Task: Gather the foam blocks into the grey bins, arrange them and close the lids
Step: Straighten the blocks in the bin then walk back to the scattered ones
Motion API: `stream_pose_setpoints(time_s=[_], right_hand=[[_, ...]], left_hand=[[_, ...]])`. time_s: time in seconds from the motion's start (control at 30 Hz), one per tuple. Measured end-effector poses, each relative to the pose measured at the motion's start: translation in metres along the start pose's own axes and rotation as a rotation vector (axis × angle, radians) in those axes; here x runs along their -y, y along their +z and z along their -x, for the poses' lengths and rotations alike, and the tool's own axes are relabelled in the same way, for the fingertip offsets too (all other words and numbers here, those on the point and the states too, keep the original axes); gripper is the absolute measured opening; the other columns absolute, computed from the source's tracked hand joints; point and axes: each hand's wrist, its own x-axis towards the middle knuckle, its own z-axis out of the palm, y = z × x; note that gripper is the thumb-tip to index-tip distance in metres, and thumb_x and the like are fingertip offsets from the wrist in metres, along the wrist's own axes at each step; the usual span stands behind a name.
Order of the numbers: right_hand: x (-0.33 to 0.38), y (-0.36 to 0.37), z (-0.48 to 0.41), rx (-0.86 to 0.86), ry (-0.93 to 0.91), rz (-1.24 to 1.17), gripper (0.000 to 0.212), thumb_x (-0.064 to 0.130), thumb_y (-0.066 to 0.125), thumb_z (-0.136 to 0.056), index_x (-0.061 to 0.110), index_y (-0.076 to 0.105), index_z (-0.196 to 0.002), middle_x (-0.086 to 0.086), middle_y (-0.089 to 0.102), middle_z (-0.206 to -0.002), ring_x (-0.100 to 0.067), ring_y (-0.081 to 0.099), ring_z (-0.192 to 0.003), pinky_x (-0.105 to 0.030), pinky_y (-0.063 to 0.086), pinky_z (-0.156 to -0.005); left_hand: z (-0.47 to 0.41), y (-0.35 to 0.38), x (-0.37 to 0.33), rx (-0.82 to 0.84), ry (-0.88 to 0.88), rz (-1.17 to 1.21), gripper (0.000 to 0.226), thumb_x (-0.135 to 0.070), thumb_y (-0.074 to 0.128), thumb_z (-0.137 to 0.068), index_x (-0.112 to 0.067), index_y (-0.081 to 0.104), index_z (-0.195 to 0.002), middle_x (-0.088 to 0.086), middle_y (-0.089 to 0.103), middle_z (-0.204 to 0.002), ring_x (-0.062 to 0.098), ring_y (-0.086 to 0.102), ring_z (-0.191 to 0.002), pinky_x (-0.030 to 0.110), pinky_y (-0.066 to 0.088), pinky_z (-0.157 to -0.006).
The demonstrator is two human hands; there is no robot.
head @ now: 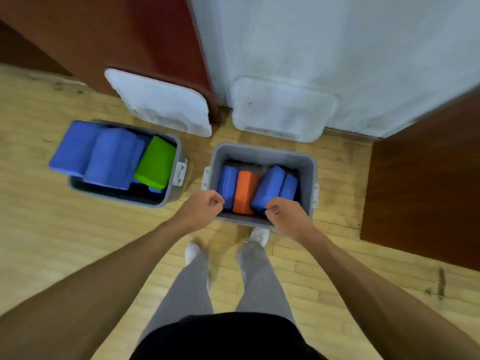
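Left hand [202, 207], right hand [287, 215] curl over three blue blocks [227, 185] [268, 188] [288, 187], one orange block [244, 193].

The blue blocks [111, 154], the green block [155, 162] and the orange block [245, 192] are soft-looking foam, dull and not shiny. The left grey bin [167, 201] and the right grey bin [262, 152] are smooth hard plastic. The left lid [161, 102] and the right lid [281, 110] are white plastic with dusty scuffs. The floor [78, 242] is pale wood strips with a light shine. The wall [337, 48] is white paint, smudged. The trousers [259, 281] are grey cloth.
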Motion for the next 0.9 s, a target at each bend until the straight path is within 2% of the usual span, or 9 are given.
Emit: stream_pose_setpoints(time_s=[0.07, 0.17, 0.3, 0.43, 0.57, 0.63, 0.8, 0.9], right_hand=[[0.030, 0.000, 0.025, 0.022, -0.108, 0.083, 0.016, 0.024, 0.054, -0.091, 0.018, 0.066, -0.101, 0.001, 0.069, -0.097, -0.020, 0.062, -0.096, -0.035, 0.048, -0.086], [0.069, 0.016, 0.058, 0.070, -0.261, 0.163, 0.015, 0.026, 0.056, -0.091, 0.019, 0.066, -0.099, 0.004, 0.069, -0.094, -0.014, 0.063, -0.091, -0.031, 0.050, -0.082], [0.121, 0.072, 0.101, 0.197, -0.456, 0.273, 0.017, 0.029, 0.056, -0.093, 0.018, 0.066, -0.102, 0.007, 0.068, -0.096, -0.009, 0.062, -0.089, -0.028, 0.051, -0.081], [0.167, 0.161, 0.141, 0.301, -0.572, 0.435, 0.018, 0.031, 0.056, -0.091, 0.020, 0.065, -0.103, 0.009, 0.067, -0.097, -0.007, 0.062, -0.090, -0.025, 0.051, -0.081], [0.221, 0.269, 0.197, 0.445, -0.678, 0.588, 0.020, 0.029, 0.056, -0.093, 0.017, 0.065, -0.107, 0.007, 0.063, -0.098, -0.009, 0.060, -0.092, -0.017, 0.044, -0.071], [0.252, 0.325, 0.227, 0.506, -0.759, 0.655, 0.020, 0.031, 0.056, -0.093, 0.019, 0.065, -0.107, 0.008, 0.062, -0.098, -0.008, 0.059, -0.090, -0.018, 0.046, -0.072], [0.328, 0.443, 0.294, 0.633, -0.951, 0.767, 0.022, 0.030, 0.055, -0.093, 0.018, 0.066, -0.108, 0.007, 0.062, -0.098, -0.010, 0.059, -0.092, -0.025, 0.048, -0.080], [0.355, 0.498, 0.314, 0.718, -0.966, 0.878, 0.022, 0.030, 0.055, -0.093, 0.018, 0.066, -0.108, 0.006, 0.062, -0.100, -0.012, 0.059, -0.094, -0.024, 0.047, -0.078]], left_hand=[[0.051, -0.019, 0.017, -0.072, 0.021, 0.027, 0.008, -0.025, 0.056, -0.092, -0.030, 0.060, -0.095, -0.011, 0.059, -0.086, 0.008, 0.058, -0.081, 0.017, 0.039, -0.063], [0.122, -0.030, 0.057, -0.161, 0.012, 0.118, 0.008, -0.027, 0.055, -0.093, -0.031, 0.061, -0.095, -0.012, 0.061, -0.092, 0.005, 0.058, -0.085, 0.023, 0.046, -0.073], [0.212, -0.019, 0.135, -0.333, -0.020, 0.256, 0.008, -0.024, 0.057, -0.093, -0.030, 0.062, -0.093, -0.014, 0.063, -0.093, 0.001, 0.058, -0.088, 0.022, 0.048, -0.082], [0.304, 0.012, 0.239, -0.496, -0.170, 0.411, 0.010, -0.021, 0.056, -0.093, -0.028, 0.063, -0.095, -0.008, 0.065, -0.094, 0.006, 0.059, -0.087, 0.024, 0.048, -0.082], [0.413, 0.047, 0.341, -0.622, -0.357, 0.529, 0.017, -0.023, 0.052, -0.095, -0.020, 0.066, -0.105, -0.004, 0.065, -0.100, 0.010, 0.059, -0.091, 0.021, 0.044, -0.077], [0.470, 0.062, 0.385, -0.685, -0.468, 0.574, 0.020, -0.024, 0.051, -0.096, -0.019, 0.066, -0.108, -0.004, 0.065, -0.101, 0.012, 0.060, -0.094, 0.022, 0.044, -0.078], [0.565, 0.096, 0.468, -0.838, -0.715, 0.707, 0.024, -0.026, 0.049, -0.097, -0.016, 0.064, -0.114, -0.001, 0.065, -0.109, 0.013, 0.059, -0.098, 0.025, 0.046, -0.085], [0.590, 0.121, 0.499, -0.880, -0.802, 0.863, 0.023, -0.023, 0.051, -0.097, -0.014, 0.063, -0.114, 0.001, 0.064, -0.110, 0.012, 0.058, -0.097, 0.024, 0.046, -0.085]])
